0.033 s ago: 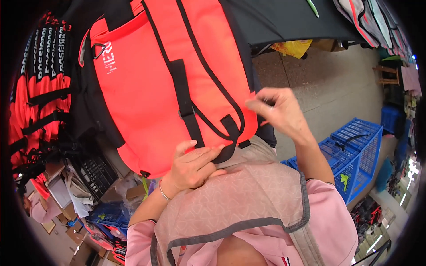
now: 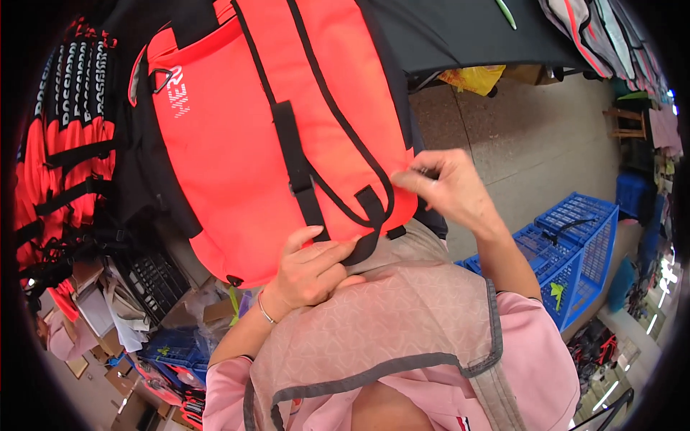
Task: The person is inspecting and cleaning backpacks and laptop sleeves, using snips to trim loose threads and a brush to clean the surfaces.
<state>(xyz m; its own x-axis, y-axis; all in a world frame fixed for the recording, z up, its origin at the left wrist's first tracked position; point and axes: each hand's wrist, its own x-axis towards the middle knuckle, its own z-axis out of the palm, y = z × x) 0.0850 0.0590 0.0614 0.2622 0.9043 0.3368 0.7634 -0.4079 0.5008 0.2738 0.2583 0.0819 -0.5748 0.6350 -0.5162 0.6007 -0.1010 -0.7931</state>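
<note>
A bright orange-red backpack (image 2: pixel 223 158) with black sides and trim lies in front of me, its shoulder straps facing up. A black webbing strap (image 2: pixel 291 147) with a buckle runs down its middle. My left hand (image 2: pixel 313 273) rests against the bag's lower edge, thumb and forefinger apart, the forefinger close to a black strap end (image 2: pixel 365 248). The other left fingers are bent. At the bag's lower right side is my right hand (image 2: pixel 453 190), its fingers curled and the thumb against the orange edge. Whatever lies between those fingertips is hidden.
Several orange-and-black bags (image 2: pixel 75 136) are stacked at the left. A dark table surface (image 2: pixel 453 32) extends at the back. Blue plastic crates (image 2: pixel 575 244) stand on the floor at right; a black crate (image 2: pixel 147 276) is at lower left. Grey bags (image 2: pixel 600 36) hang over the far right.
My right hand has shifted slightly down and to the left along the bag's edge. The middle strap's upper end has moved a little. My left hand stays in place.
</note>
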